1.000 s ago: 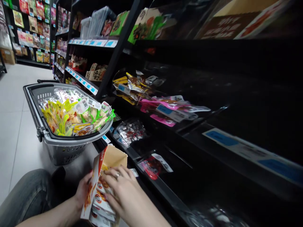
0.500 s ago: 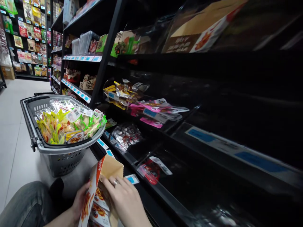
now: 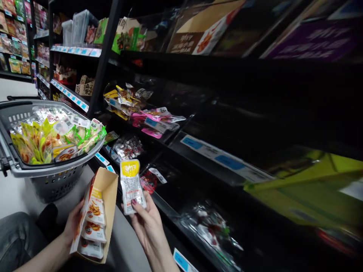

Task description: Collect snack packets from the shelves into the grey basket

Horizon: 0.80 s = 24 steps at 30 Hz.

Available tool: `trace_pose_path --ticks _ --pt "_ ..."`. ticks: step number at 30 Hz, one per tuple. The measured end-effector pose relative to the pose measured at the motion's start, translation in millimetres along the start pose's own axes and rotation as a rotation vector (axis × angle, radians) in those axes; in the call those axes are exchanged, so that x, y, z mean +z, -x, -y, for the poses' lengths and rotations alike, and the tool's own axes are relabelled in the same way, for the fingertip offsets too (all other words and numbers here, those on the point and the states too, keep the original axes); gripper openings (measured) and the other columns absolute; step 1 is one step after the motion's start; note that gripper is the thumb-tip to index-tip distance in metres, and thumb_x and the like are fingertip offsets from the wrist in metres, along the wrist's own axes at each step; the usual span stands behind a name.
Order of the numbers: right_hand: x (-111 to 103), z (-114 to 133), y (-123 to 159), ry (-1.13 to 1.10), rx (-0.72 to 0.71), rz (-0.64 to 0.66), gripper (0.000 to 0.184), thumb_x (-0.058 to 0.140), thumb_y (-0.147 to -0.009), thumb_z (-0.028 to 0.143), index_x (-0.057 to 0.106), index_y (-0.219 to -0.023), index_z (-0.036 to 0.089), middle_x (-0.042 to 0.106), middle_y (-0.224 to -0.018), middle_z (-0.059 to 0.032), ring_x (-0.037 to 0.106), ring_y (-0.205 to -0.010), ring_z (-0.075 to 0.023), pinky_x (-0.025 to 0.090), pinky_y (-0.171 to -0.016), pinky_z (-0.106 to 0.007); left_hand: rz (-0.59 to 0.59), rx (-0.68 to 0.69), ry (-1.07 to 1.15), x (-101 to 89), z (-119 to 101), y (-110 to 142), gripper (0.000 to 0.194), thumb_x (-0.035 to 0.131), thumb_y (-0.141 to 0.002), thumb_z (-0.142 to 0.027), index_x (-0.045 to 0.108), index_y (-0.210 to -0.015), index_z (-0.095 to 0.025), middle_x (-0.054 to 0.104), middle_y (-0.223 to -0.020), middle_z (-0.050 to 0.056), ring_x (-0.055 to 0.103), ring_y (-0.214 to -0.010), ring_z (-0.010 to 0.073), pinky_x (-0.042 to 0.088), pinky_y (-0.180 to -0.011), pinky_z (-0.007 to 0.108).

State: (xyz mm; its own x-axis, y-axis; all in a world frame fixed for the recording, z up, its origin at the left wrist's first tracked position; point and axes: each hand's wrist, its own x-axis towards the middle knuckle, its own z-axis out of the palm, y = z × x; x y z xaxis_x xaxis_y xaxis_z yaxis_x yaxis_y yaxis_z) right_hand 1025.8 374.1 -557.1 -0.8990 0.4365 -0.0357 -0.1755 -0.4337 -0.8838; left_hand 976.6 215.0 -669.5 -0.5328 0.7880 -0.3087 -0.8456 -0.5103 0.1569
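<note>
My left hand (image 3: 74, 223) grips the side of an open cardboard display box (image 3: 109, 196), tilted towards me. Inside it, several white snack packets (image 3: 95, 211) with orange-brown pictures are stacked. My right hand (image 3: 147, 223) pinches a single snack packet (image 3: 131, 185), silvery white with a yellow top, between thumb and fingers. The packet is upright beside the box, its printed text side facing me. Left of both hands stands a grey shopping basket (image 3: 61, 172), filled with yellow and green snack packs (image 3: 42, 139).
Black shelves run along the right. They carry pink packs (image 3: 159, 119), yellow packs (image 3: 124, 98), a red pack (image 3: 149, 181) and clear-wrapped packs (image 3: 210, 230). A blurred yellow-green bag (image 3: 309, 189) lies at the right. Price labels (image 3: 212, 155) line the shelf edges.
My right hand has come out of the box and moved right, now holding one packet. The left hand has tilted the box, showing more of its inside. The view has shifted right.
</note>
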Motion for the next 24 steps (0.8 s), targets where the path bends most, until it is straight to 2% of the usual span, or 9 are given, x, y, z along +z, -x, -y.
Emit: trace_pose_path --ticks 3,5,8,11,13,15,19,21,24 --pt "-6.4 -7.4 1.9 0.34 -0.272 -0.114 0.029 0.074 -0.067 0.028 0.047 -0.075 0.02 0.064 -0.073 0.0014 0.062 -0.062 -0.0121 0.053 -0.055 -0.024 -0.022 0.003 -0.022 5.5 -0.9 4.5 0.044 0.04 -0.088 -0.046 0.067 -0.098 -0.013 0.074 -0.085 0.01 0.069 -0.079 0.0242 0.051 -0.077 0.036" --pt "-15.4 -5.9 3.6 0.776 -0.714 -0.15 0.021 0.066 -0.074 0.021 0.046 -0.069 0.02 0.062 -0.07 0.0015 0.062 -0.066 -0.0131 0.055 -0.066 -0.029 -0.031 0.007 -0.03 5.7 -0.9 6.1 0.04 0.042 -0.087 -0.045 0.068 -0.095 -0.016 0.074 -0.08 0.008 0.069 -0.08 0.0247 0.051 -0.079 0.037" --pt "-25.1 4.3 8.4 1.44 -1.364 -0.044 0.016 0.062 -0.074 0.007 0.055 -0.071 0.021 0.063 -0.074 -0.0003 0.064 -0.08 -0.0173 0.05 -0.09 -0.043 -0.009 -0.009 -0.011 2.5 -0.7 5.9 0.036 0.048 -0.085 -0.045 0.069 -0.093 -0.017 0.074 -0.081 0.008 0.069 -0.083 0.0256 0.05 -0.082 0.037" --pt "-25.1 13.9 12.7 1.784 -1.642 -0.019 0.019 0.062 -0.073 0.002 0.06 -0.075 0.021 0.062 -0.073 -0.0018 0.063 -0.089 -0.0216 0.045 -0.096 -0.05 -0.013 -0.023 -0.011 1.7 -1.4 5.0 0.038 0.047 -0.085 -0.045 0.069 -0.091 -0.016 0.074 -0.083 0.01 0.069 -0.077 0.0254 0.051 -0.08 0.038" --pt "-22.8 15.4 13.2 1.822 -1.655 -0.026 0.018 0.06 -0.075 0.002 0.06 -0.074 0.02 0.061 -0.07 -0.002 0.063 -0.088 -0.0223 0.047 -0.094 -0.05 -0.055 -0.017 -0.025 3.9 -2.3 5.2 0.04 0.044 -0.086 -0.045 0.07 -0.092 -0.015 0.074 -0.081 0.011 0.069 -0.072 0.025 0.052 -0.077 0.038" --pt "-21.9 13.3 10.9 1.706 -1.553 -0.048 0.018 0.055 -0.077 0.003 0.059 -0.075 0.02 0.061 -0.069 -0.0017 0.065 -0.081 -0.0202 0.052 -0.085 -0.044 -0.076 -0.021 -0.04 7.0 -3.0 6.0 0.043 0.041 -0.087 -0.044 0.069 -0.093 -0.013 0.074 -0.08 0.012 0.069 -0.069 0.0251 0.052 -0.073 0.038" --pt "-23.3 13.0 -2.9 1.116 -0.949 -0.184 0.003 0.059 -0.08 0.019 0.057 -0.082 0.02 0.063 -0.068 -0.0005 0.061 -0.057 -0.014 0.052 -0.053 -0.026 -0.05 -0.024 -0.032 10.6 -0.7 6.4 0.048 0.039 -0.087 -0.047 0.067 -0.099 -0.009 0.073 -0.083 0.014 0.068 -0.071 0.0258 0.052 -0.073 0.04" --pt "-18.3 22.1 -12.9 0.81 -0.694 -0.166 0.016 0.066 -0.076 0.029 0.059 -0.085 0.019 0.064 -0.067 0.0 0.06 -0.051 -0.0134 0.05 -0.047 -0.024 -0.034 -0.035 -0.004 10.3 1.8 4.7 0.05 0.043 -0.085 -0.049 0.065 -0.102 -0.008 0.073 -0.083 0.014 0.068 -0.074 0.0259 0.051 -0.075 0.039" --pt "9.5 49.5 -25.6 0.668 -0.709 -0.005 0.013 0.068 -0.075 0.027 0.061 -0.083 0.02 0.065 -0.07 0.0008 0.061 -0.057 -0.0127 0.05 -0.052 -0.023 0.022 -0.009 0.06 8.8 4.3 -0.2 0.046 0.053 -0.081 -0.045 0.064 -0.104 -0.006 0.073 -0.087 0.014 0.068 -0.083 0.0245 0.049 -0.082 0.036"
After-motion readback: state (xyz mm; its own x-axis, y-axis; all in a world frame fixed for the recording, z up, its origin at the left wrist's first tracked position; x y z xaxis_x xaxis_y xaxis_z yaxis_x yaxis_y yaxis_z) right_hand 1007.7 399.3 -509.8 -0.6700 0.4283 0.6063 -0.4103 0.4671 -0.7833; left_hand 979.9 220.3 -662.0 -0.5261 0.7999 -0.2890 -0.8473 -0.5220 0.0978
